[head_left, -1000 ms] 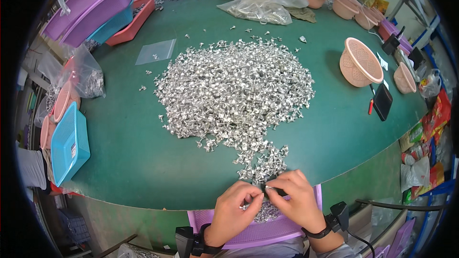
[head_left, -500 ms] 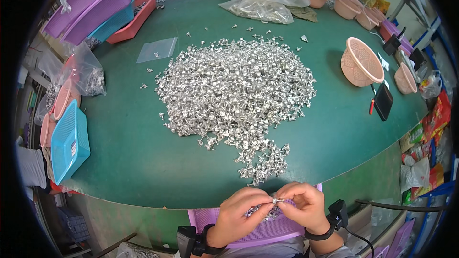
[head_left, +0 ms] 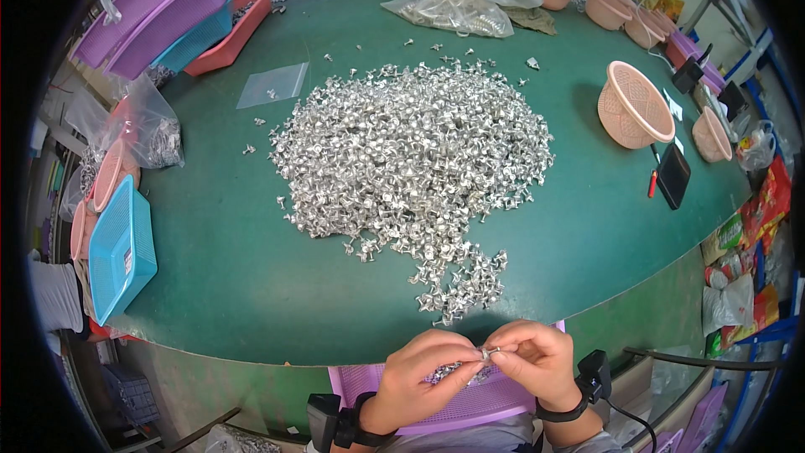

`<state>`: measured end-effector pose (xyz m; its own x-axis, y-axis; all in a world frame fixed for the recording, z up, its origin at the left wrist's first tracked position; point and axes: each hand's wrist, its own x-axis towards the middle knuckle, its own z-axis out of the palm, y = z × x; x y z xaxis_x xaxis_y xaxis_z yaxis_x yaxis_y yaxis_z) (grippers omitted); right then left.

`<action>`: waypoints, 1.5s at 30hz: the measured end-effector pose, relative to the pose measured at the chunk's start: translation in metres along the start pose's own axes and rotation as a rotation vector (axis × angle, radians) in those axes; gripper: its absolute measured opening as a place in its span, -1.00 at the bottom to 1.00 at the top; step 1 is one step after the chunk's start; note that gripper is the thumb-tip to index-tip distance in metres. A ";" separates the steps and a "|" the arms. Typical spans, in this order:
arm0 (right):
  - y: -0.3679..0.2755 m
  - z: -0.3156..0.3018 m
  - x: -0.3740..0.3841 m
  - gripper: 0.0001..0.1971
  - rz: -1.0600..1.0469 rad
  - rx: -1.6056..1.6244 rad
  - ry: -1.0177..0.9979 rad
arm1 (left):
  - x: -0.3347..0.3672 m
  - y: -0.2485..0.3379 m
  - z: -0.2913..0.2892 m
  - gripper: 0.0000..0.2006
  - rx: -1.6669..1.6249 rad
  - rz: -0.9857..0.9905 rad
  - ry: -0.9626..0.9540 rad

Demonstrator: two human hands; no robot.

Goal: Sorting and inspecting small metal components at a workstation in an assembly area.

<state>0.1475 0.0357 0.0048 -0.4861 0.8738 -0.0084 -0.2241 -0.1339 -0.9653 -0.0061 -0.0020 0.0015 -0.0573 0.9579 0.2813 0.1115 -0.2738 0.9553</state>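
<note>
Over the purple basket (head_left: pixel 470 413), left hand (head_left: pixel 422 376) and right hand (head_left: pixel 541 361) pinch one metal fitting (head_left: pixel 490 354), its long axis running left–right.

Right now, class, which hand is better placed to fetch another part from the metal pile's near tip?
Probably the left hand: it lies nearer that tip of the pile, while the right hand sits farther right. Both hold a small metal part.

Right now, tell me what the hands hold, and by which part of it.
A small silver metal piece: the left hand pinches its left end, the right hand its right end; the grip partly hides it.
</note>
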 end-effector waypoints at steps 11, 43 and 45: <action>0.002 0.000 -0.002 -0.83 0.125 0.121 -0.006 | -0.007 -0.006 -0.001 -0.77 -0.262 -0.114 0.002; 0.000 -0.002 0.003 -0.81 -0.007 0.098 -0.080 | -0.006 -0.007 0.000 -0.78 -0.255 -0.098 -0.003; 0.001 -0.002 0.003 -0.82 -0.019 0.070 -0.068 | -0.007 -0.007 0.000 -0.77 -0.248 -0.097 -0.003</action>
<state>0.1472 0.0389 0.0036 -0.5371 0.8430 0.0304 -0.2916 -0.1518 -0.9444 -0.0069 -0.0064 -0.0073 -0.0531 0.9809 0.1869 -0.1414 -0.1926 0.9710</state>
